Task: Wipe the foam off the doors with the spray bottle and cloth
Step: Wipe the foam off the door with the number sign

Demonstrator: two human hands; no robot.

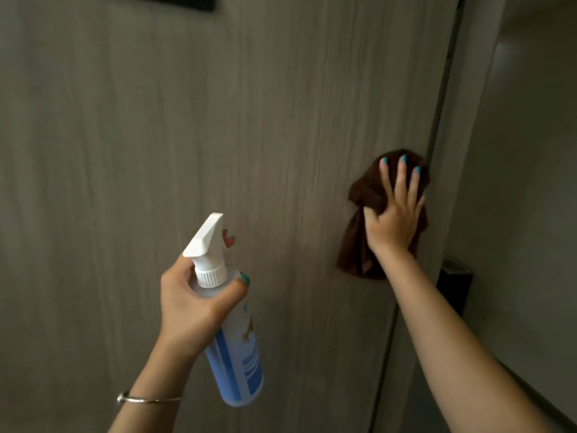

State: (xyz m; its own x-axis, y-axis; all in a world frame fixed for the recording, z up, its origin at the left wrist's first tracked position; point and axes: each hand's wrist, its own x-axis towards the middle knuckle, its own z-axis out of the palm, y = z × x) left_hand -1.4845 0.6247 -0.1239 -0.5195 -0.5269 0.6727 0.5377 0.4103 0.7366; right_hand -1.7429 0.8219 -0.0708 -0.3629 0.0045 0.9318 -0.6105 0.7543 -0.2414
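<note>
From the head view, the wiping step looks to be in hand: the right hand point(395, 220), fingers spread flat, presses a brown cloth point(359, 242) against the grey wood-grain door point(156, 135) close to its right edge; the left hand point(193, 304) curls round the neck of a blue spray bottle point(232, 354), held away from the door with its nozzle towards it; no foam is plain to see. Next, judging so, the cloth needs sweeping across, or another squirt. Count: one cloth; one bottle; one door; one dark handle point(454, 285); two hands.
</note>
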